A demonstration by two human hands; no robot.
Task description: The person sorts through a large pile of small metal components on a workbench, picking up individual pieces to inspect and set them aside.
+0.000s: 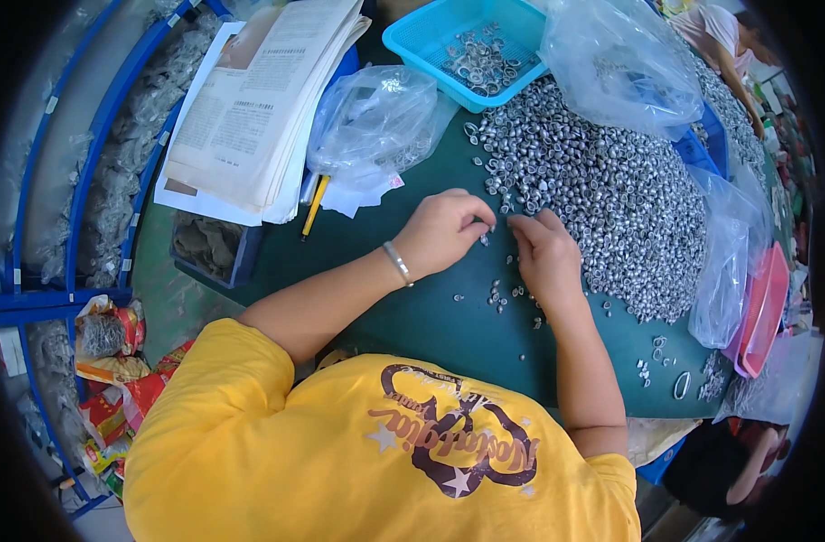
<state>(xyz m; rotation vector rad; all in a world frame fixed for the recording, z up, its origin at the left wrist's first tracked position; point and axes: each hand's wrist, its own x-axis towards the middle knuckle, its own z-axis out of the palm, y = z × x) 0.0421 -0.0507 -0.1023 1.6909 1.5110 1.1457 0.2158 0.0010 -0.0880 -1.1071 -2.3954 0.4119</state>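
Note:
A broad heap of small silvery metal rings (602,199) covers the right half of the green table. My left hand (444,230), with a bangle on its wrist, is at the heap's left edge. Its thumb and forefinger are pinched on a small silvery ring (485,238). Close by on the right, my right hand (548,257) touches the near-left edge of the heap. Its fingers are curled together, and what they hold, if anything, is hidden. Below and between the hands lie several loose rings (496,296) on the green tabletop (403,321).
At the back stands a light-blue basket (412,43) holding rings. Clear plastic bags (625,63) lie on the heap. Newspapers (250,117), a yellow pen (316,208) and a dark box (245,257) are at left. A red tray (763,312) leans at right. Other people are at the right.

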